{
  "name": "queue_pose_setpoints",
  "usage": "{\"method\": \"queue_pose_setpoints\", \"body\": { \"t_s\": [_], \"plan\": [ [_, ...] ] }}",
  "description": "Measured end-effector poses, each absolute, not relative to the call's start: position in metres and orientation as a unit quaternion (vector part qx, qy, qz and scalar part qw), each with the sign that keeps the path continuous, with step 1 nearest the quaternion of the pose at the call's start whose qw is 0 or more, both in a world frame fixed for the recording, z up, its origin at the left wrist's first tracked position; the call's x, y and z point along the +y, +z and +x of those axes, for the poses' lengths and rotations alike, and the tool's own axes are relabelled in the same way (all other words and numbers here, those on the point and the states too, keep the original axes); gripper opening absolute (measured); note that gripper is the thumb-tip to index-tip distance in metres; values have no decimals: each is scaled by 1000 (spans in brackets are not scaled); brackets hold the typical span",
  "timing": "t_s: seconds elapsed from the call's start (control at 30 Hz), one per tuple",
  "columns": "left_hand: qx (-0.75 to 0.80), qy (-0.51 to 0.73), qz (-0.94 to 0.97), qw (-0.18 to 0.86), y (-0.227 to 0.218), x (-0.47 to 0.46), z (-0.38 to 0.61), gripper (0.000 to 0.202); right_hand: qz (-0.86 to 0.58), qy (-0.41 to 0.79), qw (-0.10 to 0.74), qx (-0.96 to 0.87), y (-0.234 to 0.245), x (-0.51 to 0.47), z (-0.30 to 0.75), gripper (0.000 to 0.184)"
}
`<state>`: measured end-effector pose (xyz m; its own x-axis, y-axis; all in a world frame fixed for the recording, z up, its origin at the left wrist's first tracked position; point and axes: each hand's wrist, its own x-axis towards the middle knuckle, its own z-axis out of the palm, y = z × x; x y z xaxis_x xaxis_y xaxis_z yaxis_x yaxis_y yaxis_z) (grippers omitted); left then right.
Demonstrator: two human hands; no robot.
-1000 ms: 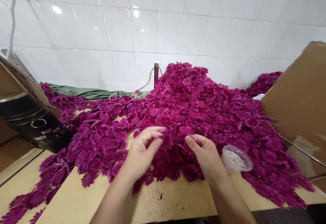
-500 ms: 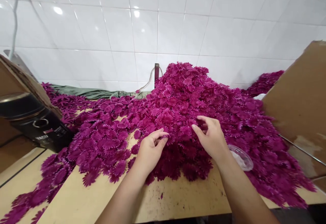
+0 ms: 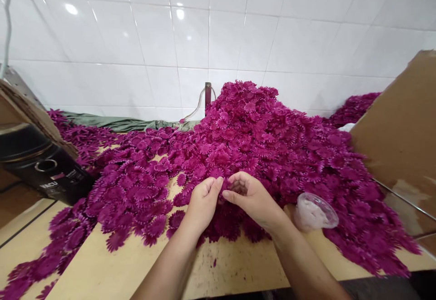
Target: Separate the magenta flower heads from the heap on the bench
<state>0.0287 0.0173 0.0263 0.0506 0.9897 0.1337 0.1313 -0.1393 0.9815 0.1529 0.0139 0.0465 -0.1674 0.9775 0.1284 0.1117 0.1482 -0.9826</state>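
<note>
A big heap of magenta fabric flower heads (image 3: 259, 141) covers the wooden table (image 3: 238, 268) and rises against the tiled wall. My left hand (image 3: 202, 202) and my right hand (image 3: 250, 197) meet at the heap's near edge, fingertips almost touching. Both are curled in a pinch around a flower head between them. The left hand's fingers are closed on petals. The right hand's fingers bend inward over the same spot; what they grip is partly hidden.
A small clear plastic cup (image 3: 315, 211) lies among the flowers just right of my right wrist. A black appliance (image 3: 41, 166) sits at the left under cardboard. A cardboard panel (image 3: 398, 132) stands at the right. Green cloth (image 3: 119, 122) lies along the wall.
My right hand drew back from higher on the heap and came left to meet my left hand. The cup, hidden by my forearm half a second ago, shows again.
</note>
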Motion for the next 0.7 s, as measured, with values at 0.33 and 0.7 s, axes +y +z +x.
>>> {"method": "queue_pose_setpoints", "body": {
  "t_s": [0.33, 0.7],
  "plan": [
    [485, 459, 592, 452, 42, -1, 31, 20, -553, 244, 460, -650, 45, 10, 152, 18],
    [503, 502, 526, 466, 40, -3, 20, 25, -585, 88, 571, -569, 51, 53, 199, 29]
  ]
}}
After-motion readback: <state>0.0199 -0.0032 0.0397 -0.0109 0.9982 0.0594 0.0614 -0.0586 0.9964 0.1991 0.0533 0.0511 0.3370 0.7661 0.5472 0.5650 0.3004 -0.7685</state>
